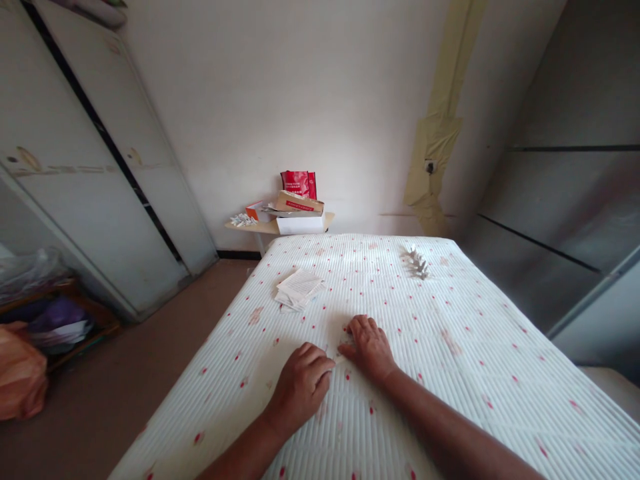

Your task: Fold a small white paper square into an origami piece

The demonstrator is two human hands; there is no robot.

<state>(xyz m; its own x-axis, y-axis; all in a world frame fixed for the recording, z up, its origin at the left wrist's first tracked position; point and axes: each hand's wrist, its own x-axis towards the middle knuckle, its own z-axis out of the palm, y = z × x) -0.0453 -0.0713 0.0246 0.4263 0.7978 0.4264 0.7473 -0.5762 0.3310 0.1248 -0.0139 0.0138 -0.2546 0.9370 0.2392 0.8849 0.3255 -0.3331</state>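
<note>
My left hand (301,381) rests low over the white quilted cover (430,400) with red dots, its fingers curled together; whatever they may hold is hidden. Just to its right, my right hand (369,347) lies on the cover with its fingers bent and the thumb apart, near the left fingertips. Something small and pale seems to lie between the two hands, too faint to make out. A loose stack of printed papers (299,289) sits beyond my left hand. Farther back on the right is a small pile of grey-white pieces (418,263).
Behind the far edge, a small table (269,227) bears a white box (301,223), a red bag (300,183) and white pieces (243,220). Cabinets (100,153) stand at the left, and an orange bag (21,373) lies at the lower left.
</note>
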